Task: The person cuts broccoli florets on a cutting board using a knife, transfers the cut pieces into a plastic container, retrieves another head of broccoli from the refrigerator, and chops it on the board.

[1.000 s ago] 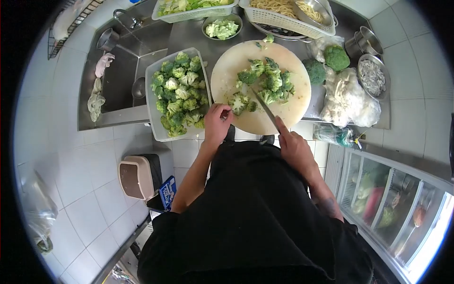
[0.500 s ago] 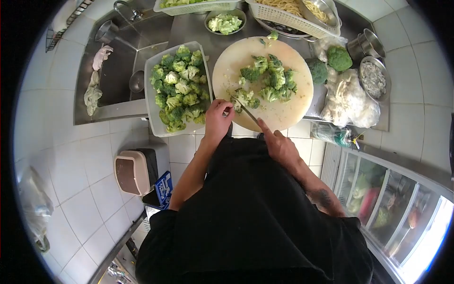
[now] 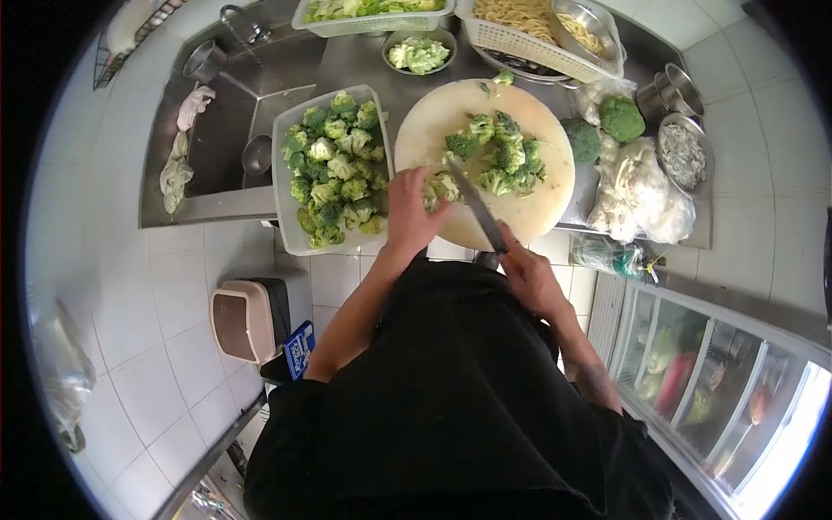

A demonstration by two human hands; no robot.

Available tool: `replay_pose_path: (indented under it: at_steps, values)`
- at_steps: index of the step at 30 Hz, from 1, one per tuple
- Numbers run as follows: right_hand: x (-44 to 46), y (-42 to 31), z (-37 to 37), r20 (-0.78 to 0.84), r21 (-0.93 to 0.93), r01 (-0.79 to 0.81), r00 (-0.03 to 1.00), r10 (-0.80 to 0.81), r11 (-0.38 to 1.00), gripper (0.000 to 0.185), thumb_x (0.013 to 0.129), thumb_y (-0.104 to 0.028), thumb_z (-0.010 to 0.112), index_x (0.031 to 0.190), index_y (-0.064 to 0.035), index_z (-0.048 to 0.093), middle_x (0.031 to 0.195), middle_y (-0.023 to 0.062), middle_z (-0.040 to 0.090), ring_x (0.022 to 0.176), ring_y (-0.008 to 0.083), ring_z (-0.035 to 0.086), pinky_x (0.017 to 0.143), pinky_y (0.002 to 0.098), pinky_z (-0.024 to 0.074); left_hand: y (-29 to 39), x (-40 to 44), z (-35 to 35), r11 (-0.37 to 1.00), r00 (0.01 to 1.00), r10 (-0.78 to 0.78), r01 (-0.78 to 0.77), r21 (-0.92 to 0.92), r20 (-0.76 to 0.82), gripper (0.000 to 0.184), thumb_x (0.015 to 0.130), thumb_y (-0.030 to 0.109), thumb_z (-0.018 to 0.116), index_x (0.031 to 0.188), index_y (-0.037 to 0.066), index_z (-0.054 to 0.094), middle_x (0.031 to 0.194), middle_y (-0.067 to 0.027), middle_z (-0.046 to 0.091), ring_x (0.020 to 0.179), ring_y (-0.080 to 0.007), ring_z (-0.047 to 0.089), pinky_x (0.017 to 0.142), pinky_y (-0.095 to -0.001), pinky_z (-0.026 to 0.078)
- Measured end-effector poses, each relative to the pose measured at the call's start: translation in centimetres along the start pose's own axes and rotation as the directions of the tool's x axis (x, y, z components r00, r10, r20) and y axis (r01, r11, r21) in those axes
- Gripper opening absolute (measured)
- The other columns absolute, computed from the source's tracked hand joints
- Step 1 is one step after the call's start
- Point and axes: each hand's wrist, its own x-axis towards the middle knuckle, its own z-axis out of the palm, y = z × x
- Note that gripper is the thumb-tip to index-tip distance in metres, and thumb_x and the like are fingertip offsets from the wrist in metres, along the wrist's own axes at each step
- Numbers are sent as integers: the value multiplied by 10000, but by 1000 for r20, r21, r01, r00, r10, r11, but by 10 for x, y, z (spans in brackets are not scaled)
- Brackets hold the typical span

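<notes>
My right hand (image 3: 530,276) is closed round the handle of a kitchen knife (image 3: 475,206), its blade slanting up and left over a round pale cutting board (image 3: 472,230). At the board's left edge, my left hand (image 3: 414,208) curls thumb and fingers about a broccoli floret (image 3: 444,187), partly hidden by the hand. The blade lies just right of that floret, raised off it. Farther back on the board is a pile of cut broccoli (image 3: 507,156). Left of the board stands a clear plastic tub (image 3: 279,195) full of broccoli florets.
A metal sink (image 3: 208,156) lies left of the tub. Behind the board are a bowl of chopped greens (image 3: 419,54) and a white basket of noodles (image 3: 511,43). To the right sit whole broccoli heads (image 3: 622,119), a plastic bag (image 3: 637,191) and a metal bowl (image 3: 683,152).
The knife has lifted from the floret and swung right, showing more of its blade. My left hand has opened wider and shifted over the floret. The view has shifted slightly.
</notes>
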Motion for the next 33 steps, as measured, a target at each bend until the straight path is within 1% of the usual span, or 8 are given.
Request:
replay_pose_path:
  at_steps: [1,4,8,14,19,22,25,33]
  values:
    - [-2,-2,-3,-42,10,-73,996,73,997,601,1016,-115,568,1583,-163,373,1166,303,682,1010,321,729,921,407,536,3,6,9,999,999,36,-36,13,25,481,824,230,773,1252,90,606,1171,-160,603,1062,-395,590,901,-489,530]
    - [-3,-12,-9,-148,0,-163,976,162,987,604,1016,-95,565,1586,-170,380,795,156,681,699,175,612,724,339,520,-5,12,36,998,962,49,-58,26,267,416,883,335,729,1199,80,635,1143,-159,612,1090,-406,582,912,-502,530]
    - [-5,-10,-14,-230,26,-150,961,152,988,609,1009,-75,576,1582,-163,388,679,106,552,623,145,481,638,292,468,-10,22,35,997,929,45,-65,43,368,328,914,363,694,1096,91,669,1138,-135,624,1094,-371,598,879,-482,547]
    - [-19,-13,-28,-309,12,-193,932,187,981,604,1012,-89,578,1580,-168,391,633,81,485,590,146,425,596,294,438,-35,45,-42,970,969,-242,242,-7,53,256,869,311,760,1009,98,730,1095,-123,696,1037,-351,647,864,-455,538]
    - [-31,-4,-36,-355,43,-241,904,240,970,574,1005,-93,578,1557,-148,431,598,102,482,549,161,433,571,310,430,-92,48,-113,655,916,-358,385,650,-182,569,902,481,732,1289,70,661,1229,-232,643,1184,-425,582,987,-531,482]
    - [-33,4,-35,-369,43,-246,897,244,968,576,1005,-97,581,1558,-151,430,596,105,489,540,158,436,570,311,437,-67,53,-85,798,932,-354,344,495,-77,676,867,500,747,1351,48,609,1324,-221,593,1267,-418,508,1013,-521,475]
    - [-31,8,-34,-357,47,-242,902,243,969,580,1003,-89,580,1560,-142,425,595,95,478,539,151,426,569,310,435,-29,64,-20,965,924,-198,243,-102,328,705,831,358,799,1400,29,544,1403,-224,543,1278,-430,502,1087,-518,427]
    - [-24,4,-40,-343,31,-233,911,229,972,579,991,-77,592,1548,-116,440,600,105,489,536,167,463,576,319,452,1,95,75,969,854,-235,166,185,465,654,794,187,786,1402,166,545,1251,-208,583,1098,-402,614,938,-507,520]
